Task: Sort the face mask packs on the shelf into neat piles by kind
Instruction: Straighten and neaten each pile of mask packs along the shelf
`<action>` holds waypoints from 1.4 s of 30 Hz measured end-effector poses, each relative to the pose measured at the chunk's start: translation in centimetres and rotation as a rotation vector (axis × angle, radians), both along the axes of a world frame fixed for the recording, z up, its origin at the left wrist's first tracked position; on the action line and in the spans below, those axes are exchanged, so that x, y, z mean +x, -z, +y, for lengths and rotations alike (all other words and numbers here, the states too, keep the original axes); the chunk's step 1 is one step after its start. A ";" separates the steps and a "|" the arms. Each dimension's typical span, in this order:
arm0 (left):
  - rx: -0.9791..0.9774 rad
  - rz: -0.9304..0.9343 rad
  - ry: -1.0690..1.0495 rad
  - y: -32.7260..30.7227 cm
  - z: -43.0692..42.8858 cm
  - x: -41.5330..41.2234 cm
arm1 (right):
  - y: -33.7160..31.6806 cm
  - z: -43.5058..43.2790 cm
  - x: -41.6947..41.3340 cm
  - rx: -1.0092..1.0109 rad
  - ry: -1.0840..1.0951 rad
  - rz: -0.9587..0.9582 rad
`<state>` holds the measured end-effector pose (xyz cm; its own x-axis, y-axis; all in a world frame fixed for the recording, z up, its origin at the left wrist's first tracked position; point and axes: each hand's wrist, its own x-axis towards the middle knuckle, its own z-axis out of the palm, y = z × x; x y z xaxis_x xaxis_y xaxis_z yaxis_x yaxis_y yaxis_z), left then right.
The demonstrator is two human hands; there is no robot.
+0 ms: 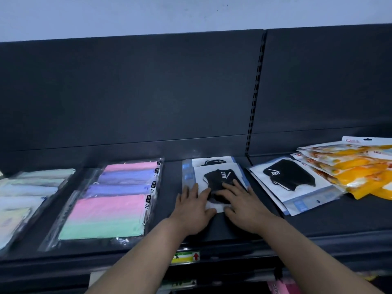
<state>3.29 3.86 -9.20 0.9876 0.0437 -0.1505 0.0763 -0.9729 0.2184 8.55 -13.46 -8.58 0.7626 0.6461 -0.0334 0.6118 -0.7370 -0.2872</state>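
Observation:
A pile of white packs with black masks lies mid-shelf. My left hand and my right hand both rest flat on its top pack, fingers straight and spread. To the right, more black-mask packs lie loose and askew. Further right a fanned heap of yellow-orange packs spreads out. Left of my hands lies a pile of clear packs with pink, purple and green masks. Pale pastel packs sit at the far left.
The dark shelf has a bare strip along its front edge, with a price label below my hands. A dark back panel with a slotted upright rises behind the packs. Pink goods show on a lower level.

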 end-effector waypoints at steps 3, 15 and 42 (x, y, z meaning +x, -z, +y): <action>0.002 -0.020 0.006 -0.5 0.0 0.6 | 0.0 0.0 0.1 0.003 -0.004 0.014; 0.003 -0.246 0.148 -3.9 -7.5 3.6 | -1.1 -11.2 2.7 -0.083 0.486 -0.027; -0.485 -0.179 -0.522 -4.8 -23.1 10.3 | -0.9 -21.1 6.3 -0.159 0.385 -0.140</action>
